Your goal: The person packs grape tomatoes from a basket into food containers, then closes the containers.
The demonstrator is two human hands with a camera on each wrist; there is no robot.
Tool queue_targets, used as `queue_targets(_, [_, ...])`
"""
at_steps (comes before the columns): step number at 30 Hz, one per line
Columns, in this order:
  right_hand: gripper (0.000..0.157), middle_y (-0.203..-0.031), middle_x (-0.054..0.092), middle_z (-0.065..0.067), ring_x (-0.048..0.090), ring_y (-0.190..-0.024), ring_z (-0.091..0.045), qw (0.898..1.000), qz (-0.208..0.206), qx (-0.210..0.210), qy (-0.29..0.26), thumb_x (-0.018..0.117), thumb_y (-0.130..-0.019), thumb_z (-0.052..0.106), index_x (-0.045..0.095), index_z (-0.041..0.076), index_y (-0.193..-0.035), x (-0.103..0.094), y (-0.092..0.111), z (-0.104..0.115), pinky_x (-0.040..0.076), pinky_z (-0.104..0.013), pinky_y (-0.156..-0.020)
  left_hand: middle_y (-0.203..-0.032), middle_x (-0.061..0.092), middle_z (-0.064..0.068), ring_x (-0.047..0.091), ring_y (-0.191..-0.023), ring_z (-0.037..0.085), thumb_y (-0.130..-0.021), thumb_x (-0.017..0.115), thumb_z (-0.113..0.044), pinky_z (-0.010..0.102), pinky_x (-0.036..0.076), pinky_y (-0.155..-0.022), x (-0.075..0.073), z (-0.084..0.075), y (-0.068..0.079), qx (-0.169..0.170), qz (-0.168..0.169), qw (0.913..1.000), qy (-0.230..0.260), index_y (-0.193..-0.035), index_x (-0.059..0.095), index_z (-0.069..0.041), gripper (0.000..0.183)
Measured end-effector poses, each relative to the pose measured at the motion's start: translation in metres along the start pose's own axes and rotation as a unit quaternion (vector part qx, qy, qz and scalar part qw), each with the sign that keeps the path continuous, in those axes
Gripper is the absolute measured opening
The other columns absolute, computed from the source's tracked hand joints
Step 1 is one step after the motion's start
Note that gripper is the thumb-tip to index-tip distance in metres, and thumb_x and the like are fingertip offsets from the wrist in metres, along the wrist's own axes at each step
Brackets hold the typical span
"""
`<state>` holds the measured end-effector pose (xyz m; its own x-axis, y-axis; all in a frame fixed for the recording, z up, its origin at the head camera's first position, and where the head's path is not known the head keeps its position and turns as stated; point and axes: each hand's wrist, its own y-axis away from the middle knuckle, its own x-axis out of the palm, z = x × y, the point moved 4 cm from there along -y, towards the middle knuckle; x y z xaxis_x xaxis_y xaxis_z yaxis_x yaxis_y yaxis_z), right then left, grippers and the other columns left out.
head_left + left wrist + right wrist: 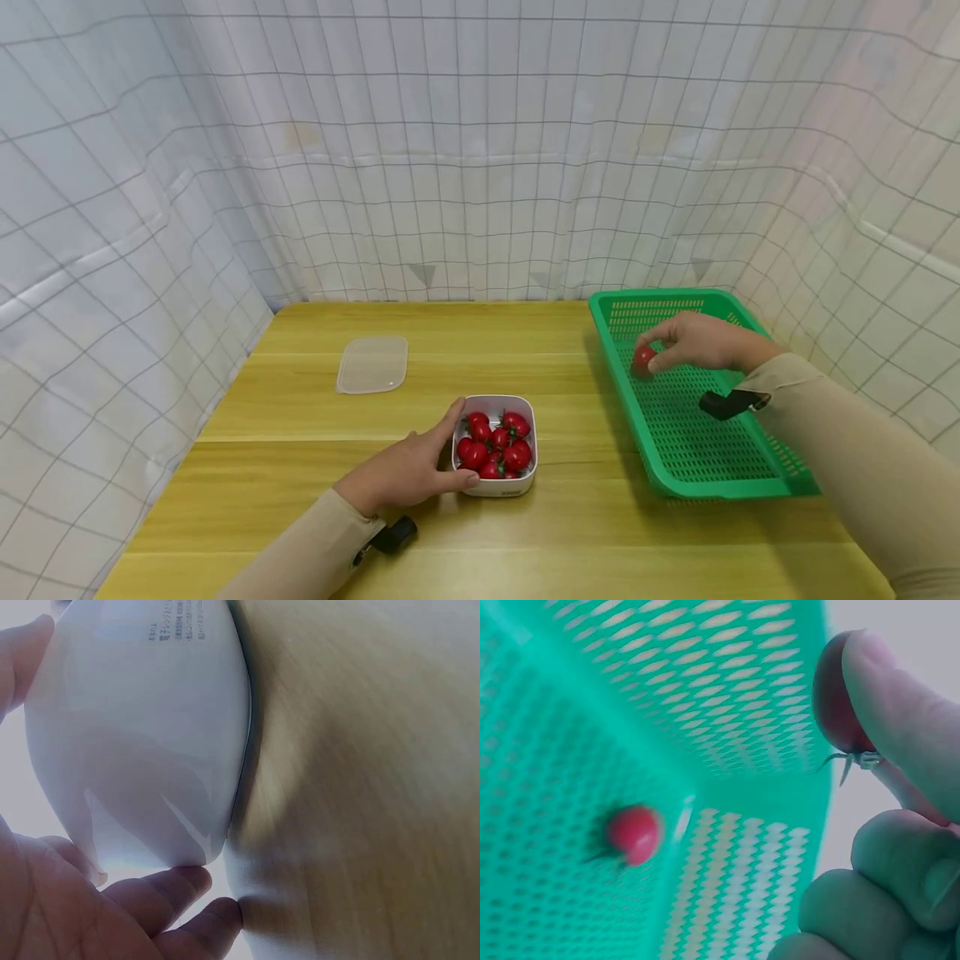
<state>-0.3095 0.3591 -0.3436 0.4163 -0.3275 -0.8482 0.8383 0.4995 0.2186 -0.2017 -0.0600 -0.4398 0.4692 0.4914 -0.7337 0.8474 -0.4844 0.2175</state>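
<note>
My right hand [708,340] pinches a red cherry tomato [836,694] between thumb and fingers, over the left part of a green basket [656,475]. The right wrist view shows its green stem hanging from the lower end. Another cherry tomato [635,834] lies on the basket floor. On the table, a white square container [498,490] is partly filled with several cherry tomatoes [516,454]. My left hand [411,468] grips this container from the left, thumb at the near side and fingers along the far-left side. In the left wrist view its fingertips [191,879] touch the smooth wall.
A translucent square lid [372,365] lies flat on the wooden table [300,483], behind and left of the container. White grid-patterned curtains [420,167] hang along the back and both sides. The basket stands at the table's right side.
</note>
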Motion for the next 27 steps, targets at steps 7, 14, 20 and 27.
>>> queue_targets(7, [0.02, -0.073, 0.073, 0.005, 0.055, -0.066, -0.011, 0.999, 0.012, -0.013, -0.032, 0.077, -0.095, 0.027, 0.077, 0.028, -0.115, -0.002, -0.006, 0.042, 0.045, -0.029, -0.075, -0.175, 0.026, 0.009, 0.041, -0.152, 0.044, -0.092, 0.072, -0.063, 0.067, 0.019, -0.129, 0.0, -0.001, 0.0, 0.005, 0.004, 0.9999, 0.009, -0.172, 0.003, -0.023, 0.113])
queue_targets(14, [0.035, -0.063, 0.043, 0.005, 0.04, -0.051, -0.013, 0.999, 0.022, -0.012, -0.04, 0.078, -0.096, 0.027, 0.074, 0.025, -0.131, 0.009, -0.017, 0.082, 0.043, -0.028, -0.059, -0.175, 0.027, 0.009, 0.04, -0.152, 0.046, -0.092, 0.072, -0.064, 0.068, 0.021, -0.128, 0.001, 0.0, 0.0, 0.0, 0.003, 1.0, 0.004, -0.172, 0.003, -0.024, 0.112])
queue_targets(20, [0.032, -0.069, 0.042, 0.003, 0.041, -0.058, -0.014, 0.999, 0.027, -0.037, -0.02, 0.082, -0.093, 0.028, 0.076, 0.025, -0.124, 0.025, -0.031, 0.115, 0.037, -0.026, -0.055, -0.175, 0.027, 0.008, 0.039, -0.153, 0.046, -0.092, 0.072, -0.063, 0.068, 0.02, -0.128, 0.0, 0.0, 0.0, -0.001, 0.003, 1.0, 0.009, -0.172, 0.004, -0.025, 0.112])
queue_targets(27, [0.031, -0.067, 0.047, 0.006, 0.044, -0.064, -0.013, 0.997, 0.035, -0.072, 0.001, 0.084, -0.092, 0.027, 0.077, 0.026, -0.122, 0.047, -0.045, 0.146, 0.037, -0.026, -0.059, -0.175, 0.026, 0.008, 0.038, -0.153, 0.047, -0.091, 0.072, -0.064, 0.068, 0.021, -0.128, 0.0, 0.001, -0.001, -0.008, 0.006, 0.9999, 0.01, -0.172, 0.004, -0.026, 0.112])
